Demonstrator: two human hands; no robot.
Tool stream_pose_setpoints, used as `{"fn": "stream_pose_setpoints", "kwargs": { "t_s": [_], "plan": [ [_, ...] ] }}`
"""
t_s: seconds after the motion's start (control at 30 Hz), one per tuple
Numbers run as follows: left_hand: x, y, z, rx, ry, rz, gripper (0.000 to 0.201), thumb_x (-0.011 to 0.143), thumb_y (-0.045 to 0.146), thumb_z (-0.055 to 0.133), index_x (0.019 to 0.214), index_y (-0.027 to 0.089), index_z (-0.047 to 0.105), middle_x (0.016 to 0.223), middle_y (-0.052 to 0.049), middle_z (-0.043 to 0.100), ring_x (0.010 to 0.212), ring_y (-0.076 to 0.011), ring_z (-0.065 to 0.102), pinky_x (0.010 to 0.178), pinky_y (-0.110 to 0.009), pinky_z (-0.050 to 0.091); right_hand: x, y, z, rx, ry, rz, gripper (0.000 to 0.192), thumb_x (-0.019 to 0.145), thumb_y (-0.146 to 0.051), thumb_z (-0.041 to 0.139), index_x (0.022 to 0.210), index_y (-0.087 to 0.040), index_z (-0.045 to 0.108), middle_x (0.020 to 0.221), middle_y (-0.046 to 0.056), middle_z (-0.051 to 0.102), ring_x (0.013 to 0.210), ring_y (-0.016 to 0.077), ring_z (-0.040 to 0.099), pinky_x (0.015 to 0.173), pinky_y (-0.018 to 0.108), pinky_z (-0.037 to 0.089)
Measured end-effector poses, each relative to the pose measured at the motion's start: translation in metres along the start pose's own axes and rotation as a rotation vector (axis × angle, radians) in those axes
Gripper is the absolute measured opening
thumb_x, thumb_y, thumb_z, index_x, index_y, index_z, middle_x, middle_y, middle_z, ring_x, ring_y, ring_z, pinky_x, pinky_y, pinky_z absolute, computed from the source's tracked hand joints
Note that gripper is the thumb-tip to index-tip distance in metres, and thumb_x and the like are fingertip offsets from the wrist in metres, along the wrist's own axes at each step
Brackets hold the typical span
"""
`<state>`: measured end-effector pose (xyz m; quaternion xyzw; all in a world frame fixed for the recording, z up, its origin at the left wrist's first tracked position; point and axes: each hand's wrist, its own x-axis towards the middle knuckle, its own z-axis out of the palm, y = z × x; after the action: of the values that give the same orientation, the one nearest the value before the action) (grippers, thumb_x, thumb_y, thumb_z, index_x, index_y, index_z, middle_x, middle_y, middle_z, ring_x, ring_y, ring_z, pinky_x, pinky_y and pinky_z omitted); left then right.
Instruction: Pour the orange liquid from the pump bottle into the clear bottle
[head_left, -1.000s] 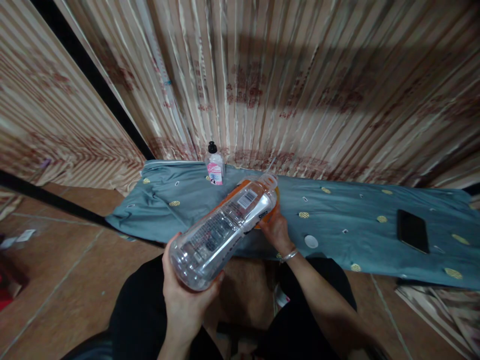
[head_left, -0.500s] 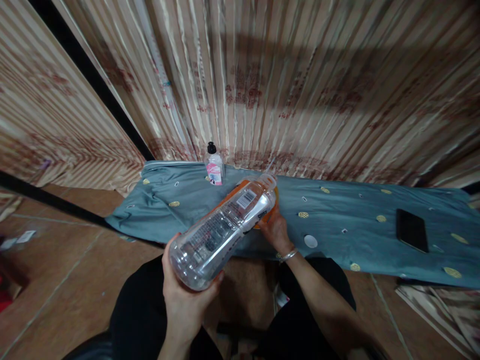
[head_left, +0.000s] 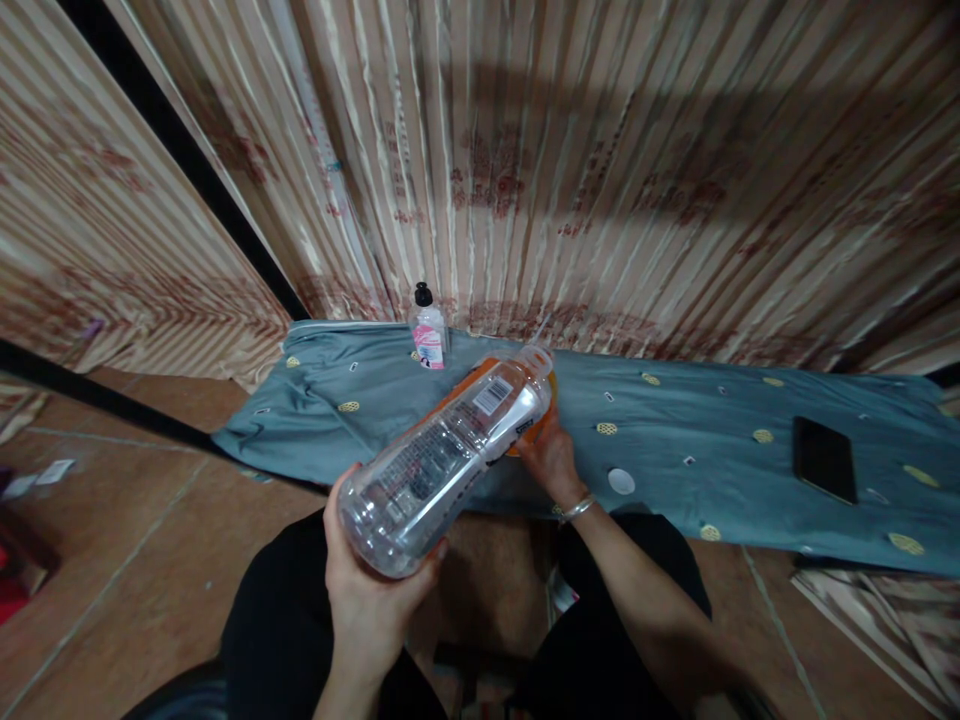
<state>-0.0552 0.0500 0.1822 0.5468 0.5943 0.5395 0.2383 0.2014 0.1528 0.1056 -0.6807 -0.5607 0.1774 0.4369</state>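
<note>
My left hand (head_left: pixel 369 585) grips the base of a large clear plastic bottle (head_left: pixel 442 462), tilted with its open neck pointing away and down over an orange bowl (head_left: pixel 546 420). The bottle hides most of that bowl, which rests on a blue-grey cloth (head_left: pixel 675 450). My right hand (head_left: pixel 551 462) holds the bowl's near rim; a bangle sits on its wrist. A white bottle cap (head_left: pixel 622 482) lies on the cloth just right of my right hand.
A small bottle (head_left: pixel 428 330) with a black cap and pink label stands at the cloth's far left edge. A black phone (head_left: pixel 825 460) lies on the cloth at the right. Striped curtains (head_left: pixel 600 180) hang behind. The floor is brown tile (head_left: pixel 112 560).
</note>
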Motion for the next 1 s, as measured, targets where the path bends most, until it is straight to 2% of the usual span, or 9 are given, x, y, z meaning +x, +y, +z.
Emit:
{"fn": "stream_pose_setpoints", "kwargs": {
  "t_s": [0.2, 0.3, 0.37, 0.53, 0.73, 1.0],
  "plan": [
    [0.000, 0.004, 0.003, -0.016, 0.021, 0.002, 0.099, 0.059, 0.038, 0.100, 0.146, 0.019, 0.057, 0.137, -0.013, 0.070, 0.119, -0.0311, 0.074, 0.101, -0.039, 0.061, 0.000, -0.001, -0.002, 0.014, -0.015, -0.010, 0.092, 0.083, -0.043, 0.074, 0.161, -0.008, 0.040, 0.137, 0.024, 0.072, 0.124, 0.0416, 0.073, 0.100, 0.052, 0.063],
    [-0.002, 0.009, 0.007, -0.056, 0.030, -0.013, 0.100, 0.057, 0.039, 0.100, 0.146, 0.020, 0.057, 0.139, -0.014, 0.069, 0.121, -0.0315, 0.073, 0.103, -0.039, 0.060, 0.001, -0.002, -0.002, 0.004, -0.017, -0.001, 0.092, 0.082, -0.044, 0.074, 0.161, -0.010, 0.040, 0.141, 0.023, 0.071, 0.127, 0.0402, 0.072, 0.102, 0.053, 0.062],
    [-0.003, 0.014, 0.010, -0.081, 0.086, -0.044, 0.098, 0.059, 0.039, 0.098, 0.146, 0.020, 0.059, 0.141, -0.014, 0.068, 0.125, -0.0320, 0.070, 0.107, -0.039, 0.058, 0.000, -0.002, -0.002, -0.008, -0.028, 0.013, 0.091, 0.083, -0.044, 0.074, 0.160, -0.011, 0.040, 0.142, 0.023, 0.071, 0.128, 0.0389, 0.072, 0.103, 0.053, 0.062],
    [-0.005, 0.023, 0.013, -0.089, 0.092, -0.083, 0.096, 0.058, 0.038, 0.097, 0.144, 0.020, 0.059, 0.139, -0.012, 0.069, 0.124, -0.0305, 0.071, 0.107, -0.040, 0.057, 0.000, 0.000, -0.001, -0.033, -0.007, 0.006, 0.096, 0.081, -0.041, 0.077, 0.162, -0.010, 0.035, 0.146, 0.024, 0.068, 0.130, 0.0380, 0.070, 0.105, 0.052, 0.060],
    [-0.004, 0.023, 0.011, -0.110, 0.078, -0.097, 0.098, 0.058, 0.038, 0.098, 0.146, 0.021, 0.058, 0.141, -0.012, 0.067, 0.124, -0.0301, 0.070, 0.108, -0.040, 0.056, 0.000, 0.000, -0.002, -0.003, -0.016, -0.003, 0.091, 0.081, -0.042, 0.076, 0.159, -0.014, 0.039, 0.145, 0.021, 0.069, 0.129, 0.0370, 0.071, 0.105, 0.052, 0.061],
    [-0.004, 0.023, 0.011, -0.082, 0.093, -0.085, 0.097, 0.057, 0.040, 0.098, 0.144, 0.022, 0.059, 0.140, -0.012, 0.066, 0.124, -0.0319, 0.069, 0.108, -0.042, 0.056, 0.001, -0.001, -0.001, -0.010, -0.013, 0.017, 0.092, 0.081, -0.046, 0.076, 0.159, -0.012, 0.040, 0.142, 0.022, 0.071, 0.126, 0.0380, 0.073, 0.102, 0.051, 0.063]
  ]
}}
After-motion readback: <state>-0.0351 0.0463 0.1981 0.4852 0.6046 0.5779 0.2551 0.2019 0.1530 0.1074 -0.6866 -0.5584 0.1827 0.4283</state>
